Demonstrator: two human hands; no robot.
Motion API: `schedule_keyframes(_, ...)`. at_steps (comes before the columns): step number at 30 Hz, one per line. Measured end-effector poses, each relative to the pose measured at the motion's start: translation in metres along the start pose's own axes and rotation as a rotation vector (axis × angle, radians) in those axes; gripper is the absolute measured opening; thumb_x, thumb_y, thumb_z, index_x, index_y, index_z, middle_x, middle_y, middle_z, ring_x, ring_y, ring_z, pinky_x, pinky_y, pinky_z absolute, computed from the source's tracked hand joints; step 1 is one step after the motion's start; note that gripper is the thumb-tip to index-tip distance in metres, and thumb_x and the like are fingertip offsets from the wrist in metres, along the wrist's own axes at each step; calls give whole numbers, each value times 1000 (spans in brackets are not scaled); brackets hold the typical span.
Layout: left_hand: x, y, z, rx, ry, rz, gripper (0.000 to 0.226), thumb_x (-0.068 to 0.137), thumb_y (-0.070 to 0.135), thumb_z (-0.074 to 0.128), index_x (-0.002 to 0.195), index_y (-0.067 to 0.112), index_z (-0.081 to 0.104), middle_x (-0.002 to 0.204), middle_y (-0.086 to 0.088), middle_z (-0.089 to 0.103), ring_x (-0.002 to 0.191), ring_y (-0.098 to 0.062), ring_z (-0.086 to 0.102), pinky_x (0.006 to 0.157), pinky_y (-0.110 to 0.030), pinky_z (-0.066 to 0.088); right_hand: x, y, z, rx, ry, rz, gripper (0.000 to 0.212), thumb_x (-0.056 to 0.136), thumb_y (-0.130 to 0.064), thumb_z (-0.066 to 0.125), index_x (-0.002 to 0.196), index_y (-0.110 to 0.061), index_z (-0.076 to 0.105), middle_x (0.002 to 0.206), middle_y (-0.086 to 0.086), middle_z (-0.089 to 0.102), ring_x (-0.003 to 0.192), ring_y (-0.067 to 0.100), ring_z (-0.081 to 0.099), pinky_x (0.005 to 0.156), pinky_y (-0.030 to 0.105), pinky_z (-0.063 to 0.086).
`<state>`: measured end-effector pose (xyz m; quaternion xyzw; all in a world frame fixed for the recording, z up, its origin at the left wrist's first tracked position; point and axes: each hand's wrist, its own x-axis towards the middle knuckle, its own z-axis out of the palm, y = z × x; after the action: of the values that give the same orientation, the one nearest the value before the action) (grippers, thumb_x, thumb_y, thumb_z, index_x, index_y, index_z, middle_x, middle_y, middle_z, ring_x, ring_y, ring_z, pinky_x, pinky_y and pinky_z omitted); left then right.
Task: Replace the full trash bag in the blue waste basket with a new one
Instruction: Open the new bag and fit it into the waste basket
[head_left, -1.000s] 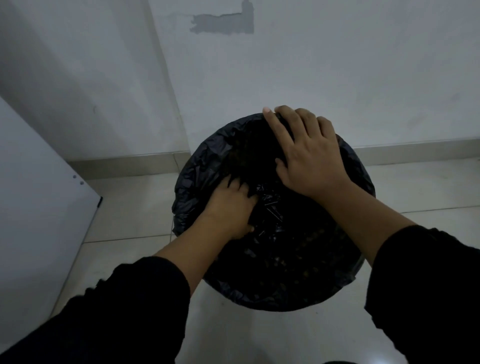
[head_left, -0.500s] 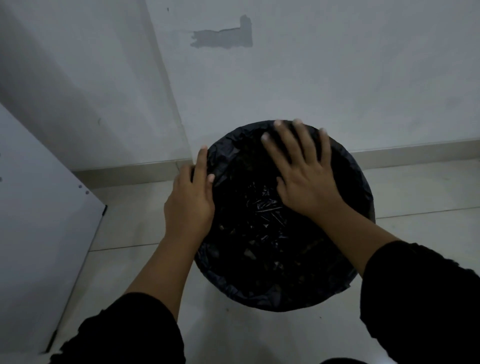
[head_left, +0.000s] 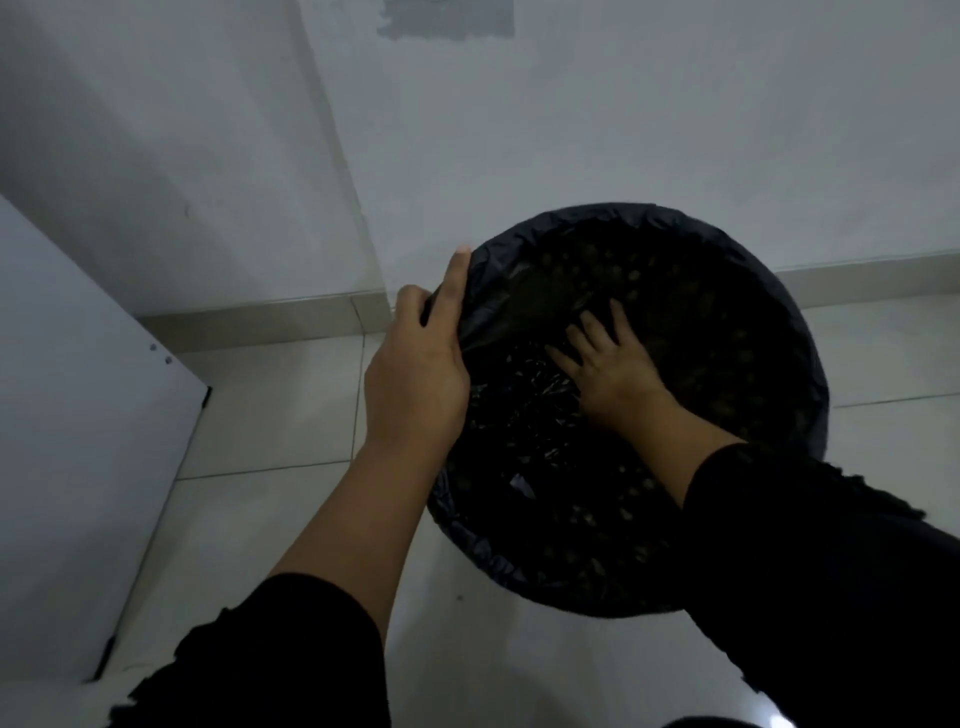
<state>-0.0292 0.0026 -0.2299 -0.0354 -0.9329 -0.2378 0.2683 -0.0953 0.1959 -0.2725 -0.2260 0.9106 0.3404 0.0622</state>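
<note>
1. Waste basket (head_left: 810, 415): stands on the tiled floor (head_left: 270, 415) against the wall (head_left: 675, 130); its blue body is not visible.
2. Black trash bag (head_left: 753, 270): lines the basket, edge folded over the rim.
3. Left hand (head_left: 415, 384): grips the bag's edge at the left rim, index finger extended.
4. Right hand (head_left: 613, 369): inside the basket, fingers spread flat, pressing the bag down.

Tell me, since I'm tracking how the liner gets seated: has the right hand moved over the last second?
Yes. The right hand has gone from the far rim of the black trash bag down into its middle, fingers spread, away from the wall.
</note>
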Motion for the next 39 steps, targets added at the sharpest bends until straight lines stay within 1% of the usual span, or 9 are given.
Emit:
schedule_keyframes(3,-3,-4,-1,14,11,-49,60,97,4,42,151,27,27,96,-3,43,57,-16,40,47,-26,31,-16,-17,1,27,101,-8,69,98,-48,27,154,-24,-7,161,18,6,148,39,-8,110,66,-13)
schedule_keyframes(10,-3,5,0,18,16,-26,62,95,2,42,151,25,28,97,-4,44,57,-14,38,43,-22,24,-28,15,20,-84,-354,59,74,97,-56,26,154,-23,-7,160,15,-19,144,41,-23,109,66,-13)
schedule_keyframes(15,-4,4,-2,20,8,-33,62,95,3,42,151,25,28,97,-5,45,57,-14,37,44,-22,23,-41,1,4,45,-152,-46,58,98,-44,32,149,-19,27,154,12,26,140,33,22,113,53,19)
schedule_keyframes(20,-5,5,-3,20,15,-42,61,95,3,43,151,24,29,97,-6,46,57,-14,37,42,-21,19,-57,-6,10,253,-561,21,65,95,-38,37,154,-18,16,160,10,16,147,30,16,117,56,10)
schedule_keyframes(23,-5,9,-2,25,2,-22,62,95,3,43,151,26,28,100,-7,48,59,-16,41,47,-25,28,-47,-9,-7,617,-386,200,48,93,-27,43,139,-13,46,144,11,46,130,29,46,101,39,39)
schedule_keyframes(26,-5,9,-3,22,-6,-46,63,94,4,44,151,27,28,101,-8,48,58,-18,40,48,-26,28,-33,-32,-28,1417,-73,550,35,97,-23,40,127,-10,51,125,14,59,112,31,57,81,29,40)
schedule_keyframes(30,-5,7,-6,17,-5,-74,62,95,6,44,151,27,28,102,-8,47,56,-18,39,47,-26,26,-16,-75,-55,2323,-82,543,52,102,-33,38,151,-24,25,153,7,35,136,28,37,111,37,33)
schedule_keyframes(35,-6,8,-5,-1,-10,-39,60,96,6,43,151,27,27,101,-7,47,59,-19,42,48,-27,32,3,-104,-53,2535,-152,287,58,102,-43,33,155,-28,14,158,2,25,145,25,26,118,39,24)
schedule_keyframes(39,-4,5,-4,-13,6,-35,58,97,7,41,151,26,29,100,-6,48,59,-17,43,47,-27,31,13,-102,-44,2148,187,809,34,96,-32,45,119,-10,58,125,15,58,116,31,53,99,35,43)
